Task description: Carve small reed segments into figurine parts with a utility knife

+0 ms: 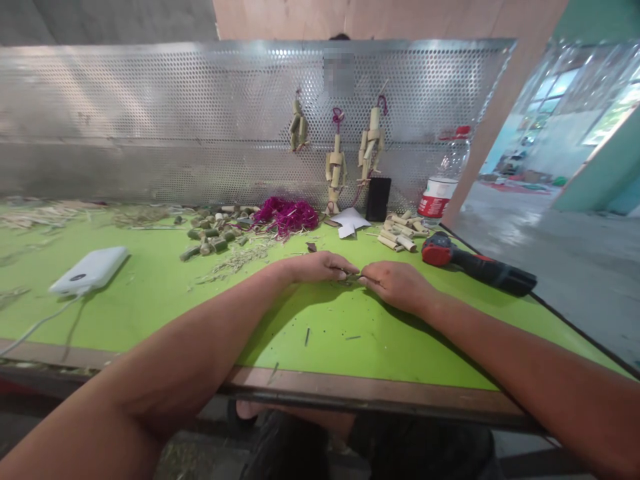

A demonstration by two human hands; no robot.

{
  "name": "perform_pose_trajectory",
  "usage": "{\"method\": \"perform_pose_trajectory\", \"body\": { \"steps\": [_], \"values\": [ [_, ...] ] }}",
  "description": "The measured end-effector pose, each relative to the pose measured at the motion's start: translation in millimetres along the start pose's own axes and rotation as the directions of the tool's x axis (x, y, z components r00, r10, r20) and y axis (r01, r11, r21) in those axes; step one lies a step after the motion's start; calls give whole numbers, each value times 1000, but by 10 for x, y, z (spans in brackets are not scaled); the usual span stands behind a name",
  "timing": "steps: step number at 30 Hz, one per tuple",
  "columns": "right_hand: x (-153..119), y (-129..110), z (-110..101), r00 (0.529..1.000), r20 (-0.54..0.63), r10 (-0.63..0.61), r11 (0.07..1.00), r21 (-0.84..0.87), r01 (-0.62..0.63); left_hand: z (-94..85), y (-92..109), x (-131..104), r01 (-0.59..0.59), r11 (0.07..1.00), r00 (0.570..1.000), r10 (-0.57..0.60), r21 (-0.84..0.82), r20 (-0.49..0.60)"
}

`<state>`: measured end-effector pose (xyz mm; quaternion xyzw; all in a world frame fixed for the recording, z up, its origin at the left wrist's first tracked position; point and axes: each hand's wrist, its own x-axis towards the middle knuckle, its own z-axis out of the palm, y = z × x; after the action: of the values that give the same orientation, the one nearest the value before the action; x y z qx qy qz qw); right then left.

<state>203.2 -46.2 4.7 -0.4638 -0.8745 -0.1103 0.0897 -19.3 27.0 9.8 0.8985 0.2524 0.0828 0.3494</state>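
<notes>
My left hand [324, 267] and my right hand [395, 283] meet low over the middle of the green tabletop [320, 353]. Both are closed, fingertips pinched on a thin dark piece [354, 275] that spans the small gap between them. Most of this piece is hidden by the fingers, so its exact kind is unclear. In front of the hands lie a short dark sliver [307, 337] and another thin sliver [353, 337], among small specks. A small dark brown scrap [311, 247] rests just behind my left hand.
Behind are magenta string [286, 217], green stem pieces [207, 239], pale tube pieces [397, 233] and a black phone-like slab [379, 199]. Jointed stick figures [336, 170] hang on the perforated metal panel [200, 120]. A cordless drill [475, 263], bottle [443, 180] and white power bank [90, 270] flank the hands.
</notes>
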Motion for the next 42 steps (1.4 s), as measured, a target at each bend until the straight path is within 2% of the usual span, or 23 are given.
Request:
{"method": "perform_pose_trajectory", "body": {
  "steps": [11,22,34,42],
  "values": [
    [-2,-47,94,995,-85,-61,992,-117,50,-6,2,21,21,999,1000,-21,30,8],
    [-10,-97,99,996,-37,-86,984,-162,79,-29,35,23,-17,999,1000,17,41,6],
    [42,-101,98,992,19,-128,986,-110,129,-23,111,7,64,998,998,-64,27,-10],
    [-17,-84,100,996,-65,-58,992,-118,51,7,29,22,17,1000,1000,-17,23,-10]
  ]
}}
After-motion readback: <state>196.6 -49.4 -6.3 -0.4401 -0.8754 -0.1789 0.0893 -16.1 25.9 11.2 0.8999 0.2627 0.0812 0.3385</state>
